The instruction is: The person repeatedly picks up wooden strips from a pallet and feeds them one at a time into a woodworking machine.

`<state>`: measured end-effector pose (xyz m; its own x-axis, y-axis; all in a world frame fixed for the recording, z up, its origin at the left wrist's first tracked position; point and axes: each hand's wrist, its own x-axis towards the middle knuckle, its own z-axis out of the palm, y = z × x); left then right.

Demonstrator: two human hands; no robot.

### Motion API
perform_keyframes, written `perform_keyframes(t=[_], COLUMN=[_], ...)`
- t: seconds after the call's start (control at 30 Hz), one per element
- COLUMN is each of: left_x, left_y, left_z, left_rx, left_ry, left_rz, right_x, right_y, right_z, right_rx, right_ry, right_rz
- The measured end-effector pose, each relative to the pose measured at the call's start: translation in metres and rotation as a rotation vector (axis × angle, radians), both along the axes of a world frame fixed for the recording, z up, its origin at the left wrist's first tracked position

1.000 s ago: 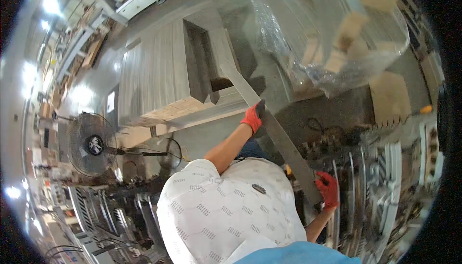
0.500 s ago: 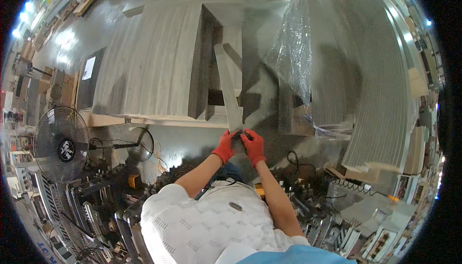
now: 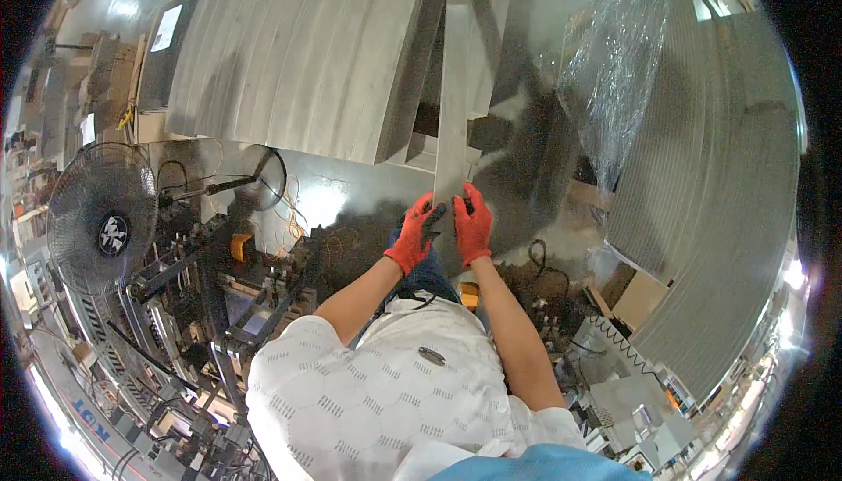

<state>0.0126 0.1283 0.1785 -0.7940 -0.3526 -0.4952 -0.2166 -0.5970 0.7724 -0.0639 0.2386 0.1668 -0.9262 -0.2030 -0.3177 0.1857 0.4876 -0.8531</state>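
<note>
"Glossy grey floor (image 3: 320, 204) under work lights, with a round black fan (image 3: 103, 218) on the left and dark machinery (image 3: 254, 306) below it. What else stands around?"

"A big stack of grey boards (image 3: 289, 51) ahead and to the left, and a ribbed grey stack (image 3: 702, 165) on the right, with clear plastic wrap (image 3: 614, 86) hanging at its near side."

"And the hands?"

"Both in red gloves with dark fingertips, close together before the body. The left hand (image 3: 415, 234) has its grip on the left edge of a long grey board (image 3: 453, 86), at the near end; the right hand (image 3: 473, 223) grips the right edge there."

"So where does that board lie?"

"Pointing straight away from the person, just beside the big stack's right side. I can't tell whether its far end rests on anything."
</note>
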Motion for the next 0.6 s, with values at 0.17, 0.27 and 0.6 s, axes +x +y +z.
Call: perform_keyframes(t=[0.17,0.27,0.6], left_x=[0.006,0.060,0.004], left_y=[-0.021,-0.036,-0.049], left_z=[-0.052,-0.203,-0.308], left_rx=[0.433,0.831,0.420], left_ry=[-0.219,-0.121,-0.559], left_rz=[0.177,0.372,0.657], right_x=[-0.011,0.004,0.179], right_y=[0.020,0.053,0.252], right_z=[-0.023,-0.034,-0.091], right_rx=[0.115,0.220,0.305], right_ry=[-0.223,-0.313,-0.572], right_rz=[0.341,0.421,-0.148])
